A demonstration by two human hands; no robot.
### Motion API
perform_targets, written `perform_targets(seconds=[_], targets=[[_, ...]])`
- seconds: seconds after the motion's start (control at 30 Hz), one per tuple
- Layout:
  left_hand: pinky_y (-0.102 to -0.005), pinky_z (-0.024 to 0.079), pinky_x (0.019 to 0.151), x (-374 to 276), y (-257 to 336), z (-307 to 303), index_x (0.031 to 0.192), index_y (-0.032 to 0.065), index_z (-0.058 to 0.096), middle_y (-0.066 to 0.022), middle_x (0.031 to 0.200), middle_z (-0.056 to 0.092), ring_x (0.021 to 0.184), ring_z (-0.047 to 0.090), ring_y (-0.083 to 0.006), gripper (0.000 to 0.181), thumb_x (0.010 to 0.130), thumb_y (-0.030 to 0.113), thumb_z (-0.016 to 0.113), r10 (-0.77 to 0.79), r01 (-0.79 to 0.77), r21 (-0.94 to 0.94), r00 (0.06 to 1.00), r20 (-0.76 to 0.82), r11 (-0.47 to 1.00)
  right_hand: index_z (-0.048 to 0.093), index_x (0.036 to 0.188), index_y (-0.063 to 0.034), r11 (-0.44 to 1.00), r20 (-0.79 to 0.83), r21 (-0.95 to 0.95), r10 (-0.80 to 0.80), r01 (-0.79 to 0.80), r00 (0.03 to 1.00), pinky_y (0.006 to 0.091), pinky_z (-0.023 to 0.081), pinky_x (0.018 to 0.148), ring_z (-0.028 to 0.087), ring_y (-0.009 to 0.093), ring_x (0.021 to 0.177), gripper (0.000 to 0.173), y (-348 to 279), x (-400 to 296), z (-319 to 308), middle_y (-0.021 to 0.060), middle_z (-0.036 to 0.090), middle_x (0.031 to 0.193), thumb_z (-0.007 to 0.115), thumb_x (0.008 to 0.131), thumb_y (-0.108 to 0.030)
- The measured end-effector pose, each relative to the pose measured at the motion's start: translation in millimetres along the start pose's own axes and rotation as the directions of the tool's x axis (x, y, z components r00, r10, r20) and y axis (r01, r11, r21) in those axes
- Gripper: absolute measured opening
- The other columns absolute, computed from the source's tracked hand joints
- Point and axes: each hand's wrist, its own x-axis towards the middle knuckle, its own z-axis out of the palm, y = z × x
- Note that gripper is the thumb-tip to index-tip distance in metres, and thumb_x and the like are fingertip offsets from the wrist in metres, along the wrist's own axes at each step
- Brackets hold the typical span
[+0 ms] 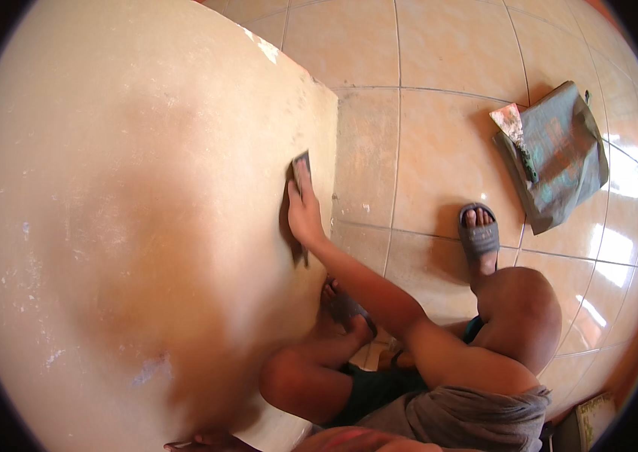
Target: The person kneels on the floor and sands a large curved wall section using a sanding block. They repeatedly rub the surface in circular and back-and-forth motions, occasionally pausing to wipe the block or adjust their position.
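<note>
My right hand (303, 212) presses a dark, flat piece (302, 161), which looks like sandpaper, against the cream-painted wall (143, 141). The fingers lie along it, close to the wall's lower edge where it meets the floor. At the bottom rim of the picture, my left hand (211, 442) shows only in part, near the wall. Whether it holds anything is hidden. Pale scuffs and a whitish patch (152, 368) mark the wall's surface, and paint is chipped along its far edge (265, 48).
Glossy orange-beige floor tiles (449, 135) lie to the right. On them is a creased grey-green sheet (567, 152), with a plaster-smeared putty knife (528, 161) on its edge. My sandalled right foot (478, 231) is near it. A dirty container (593, 421) stands at lower right.
</note>
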Motion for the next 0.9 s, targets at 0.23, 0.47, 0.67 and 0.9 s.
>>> perform_targets(seconds=[0.23,0.47,0.67,0.9], targets=[[-0.0651,0.019,0.116,-16,-6,7,0.156,0.0147,0.031,-0.0154,0.162,0.025,0.147,0.023,-0.0458,0.070,0.104,0.058,0.014,-0.001,0.001,-0.005,1.000,0.019,1.000,0.030,0.154,-0.0007,0.990,-0.106,-0.062,0.117,-0.124,0.987,0.0351,0.022,0.121,0.028,0.033,0.148,0.053,15,86,-18,0.0173,0.032,0.160,0.037,0.107,-0.024],[-0.0669,0.020,0.115,-9,10,0,0.156,0.0120,0.031,-0.0163,0.161,0.027,0.146,0.025,-0.0477,0.069,0.105,0.055,0.015,-0.011,0.010,0.026,1.000,0.026,1.000,0.029,0.153,0.0022,0.995,-0.130,-0.095,-0.056,0.044,0.990,0.0345,0.021,0.121,0.027,0.034,0.148,0.053,16,44,-12,0.0210,0.031,0.159,0.038,0.105,-0.019],[-0.0680,0.022,0.114,-8,14,-1,0.156,0.0088,0.030,-0.0169,0.162,0.026,0.145,0.026,-0.0491,0.068,0.106,0.053,0.015,0.043,-0.043,0.073,0.999,0.010,0.996,0.028,0.153,0.0018,0.992,-0.079,-0.093,0.077,-0.084,0.994,0.0345,0.021,0.121,0.027,0.034,0.148,0.056,15,68,-19,0.0198,0.030,0.160,0.039,0.106,-0.027],[-0.0677,0.023,0.114,-10,13,0,0.156,0.0092,0.030,-0.0170,0.162,0.025,0.145,0.025,-0.0489,0.068,0.106,0.053,0.016,0.014,-0.014,0.032,1.000,0.014,0.999,0.027,0.153,0.0033,1.000,-0.093,-0.006,-0.003,0.002,0.996,0.0395,0.017,0.123,0.021,0.034,0.151,0.056,-2,59,-16,0.0218,0.025,0.161,0.038,0.105,-0.023]])
